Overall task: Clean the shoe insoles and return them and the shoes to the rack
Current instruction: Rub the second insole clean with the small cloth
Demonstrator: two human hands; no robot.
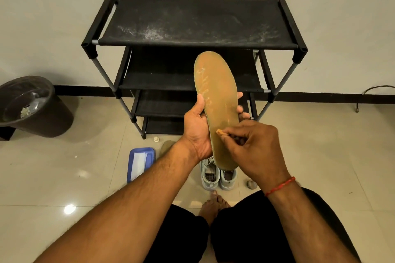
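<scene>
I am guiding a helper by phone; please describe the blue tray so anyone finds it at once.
Find the black four-shelf fabric shoe rack against the white wall. On the beige tiled floor before its left legs, left of the pale grey sneakers, lies the blue rectangular plastic tray. It alone is blue and holds a white sheet.

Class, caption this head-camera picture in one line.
Left hand holds a tan insole; right hand pinches a small scrap against it, before a shoe rack.

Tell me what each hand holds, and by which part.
The left hand grips the tan insole across its middle, thumb and fingers on opposite edges. The right hand pinches a small tan piece by its end, tip on the insole.
</scene>
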